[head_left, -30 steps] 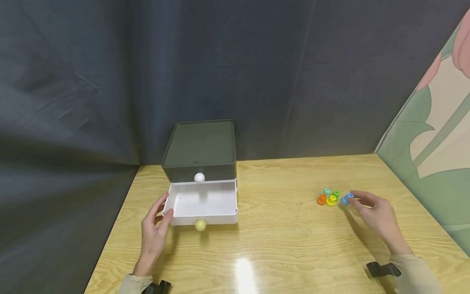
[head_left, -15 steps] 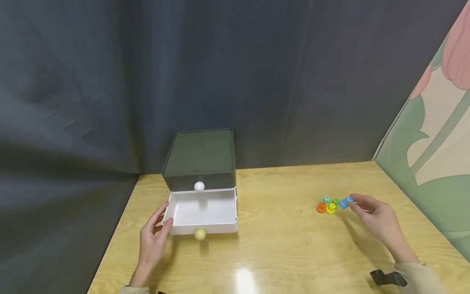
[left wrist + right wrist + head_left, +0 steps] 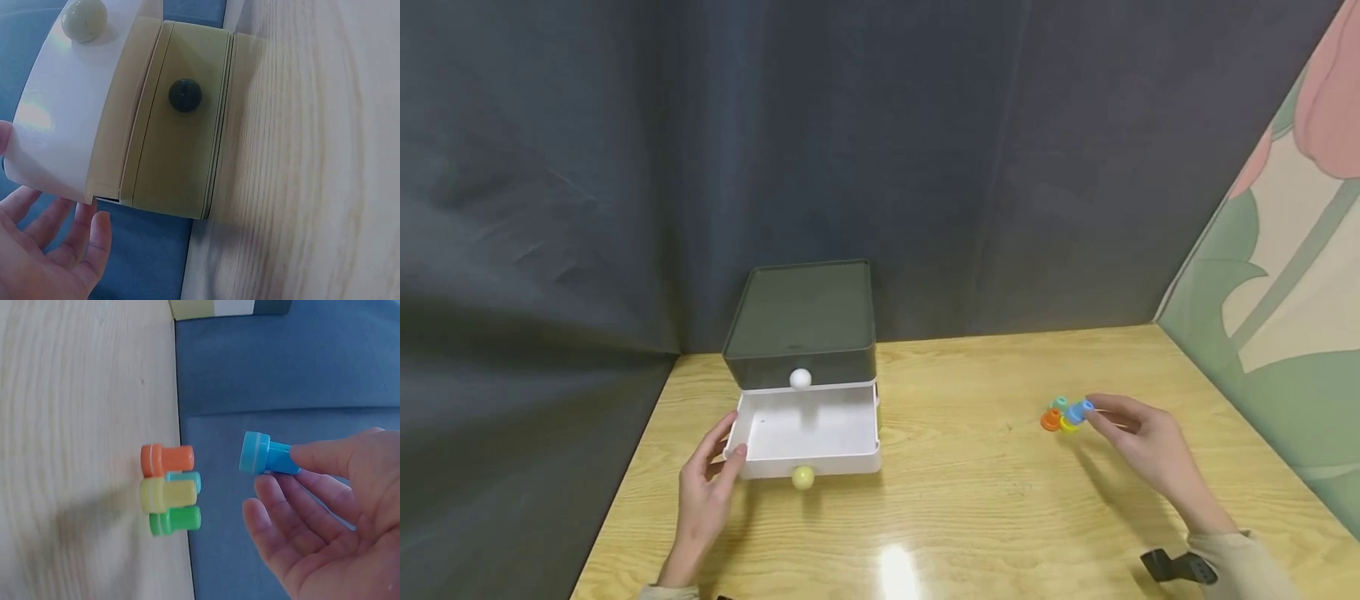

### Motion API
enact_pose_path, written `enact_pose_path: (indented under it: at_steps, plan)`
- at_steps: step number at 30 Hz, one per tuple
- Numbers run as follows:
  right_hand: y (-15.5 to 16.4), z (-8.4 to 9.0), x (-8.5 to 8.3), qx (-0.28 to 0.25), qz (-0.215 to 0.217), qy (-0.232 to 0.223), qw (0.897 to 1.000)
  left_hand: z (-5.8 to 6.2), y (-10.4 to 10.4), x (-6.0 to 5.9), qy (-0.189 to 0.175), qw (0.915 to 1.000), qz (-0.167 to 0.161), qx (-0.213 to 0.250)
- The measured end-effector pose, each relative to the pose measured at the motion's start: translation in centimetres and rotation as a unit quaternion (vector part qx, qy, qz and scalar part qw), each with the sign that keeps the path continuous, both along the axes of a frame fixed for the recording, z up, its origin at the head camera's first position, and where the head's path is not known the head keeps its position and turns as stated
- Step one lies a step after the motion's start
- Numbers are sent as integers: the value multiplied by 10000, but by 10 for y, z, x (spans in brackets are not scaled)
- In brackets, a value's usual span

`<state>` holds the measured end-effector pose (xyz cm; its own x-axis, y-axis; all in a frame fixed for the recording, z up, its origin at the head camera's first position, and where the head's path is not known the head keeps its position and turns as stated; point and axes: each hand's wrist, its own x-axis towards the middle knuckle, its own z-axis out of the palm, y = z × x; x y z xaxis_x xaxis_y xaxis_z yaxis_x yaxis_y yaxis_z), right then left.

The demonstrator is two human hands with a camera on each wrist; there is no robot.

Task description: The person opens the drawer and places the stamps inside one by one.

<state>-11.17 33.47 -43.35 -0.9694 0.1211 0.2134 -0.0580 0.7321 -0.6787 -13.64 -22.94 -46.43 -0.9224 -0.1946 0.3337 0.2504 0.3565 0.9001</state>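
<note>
Moved left since the earlier frame: right hand [image 3: 1150, 450], with the blue peg [image 3: 255, 452] now held above the other pegs [image 3: 165, 495]. At the cabinet [image 3: 801, 308], the pulled-out drawer [image 3: 842, 464] has its left front corner gripped by left hand [image 3: 706, 500], thumb over the rim, fingers outside; steady pressure there should stop it sliding. Right fingertips pinch the stem, remaining fingers half bent; suggest carrying the peg high so its wide base clears the others.

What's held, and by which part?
The right grip pinches the blue peg by its narrow stem; the left grip holds the white drawer at its left front corner.
</note>
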Motion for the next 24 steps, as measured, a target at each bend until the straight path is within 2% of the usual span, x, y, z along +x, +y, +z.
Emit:
enact_pose_path:
  at_steps: [8, 15, 24]
  plan:
    - [-16, 17, -7, -106, 277, 38, 9996, 1, -2, -1, 53, 9999, 33, 111]
    - [-32, 28, -7, -497, 518, -186, 9972, -2, -1, 1, 31, 9999, -24, 101]
    - [-53, 46, -14, -505, 723, -419, 9952, -3, 2, 2, -70, 9999, -44, 56]
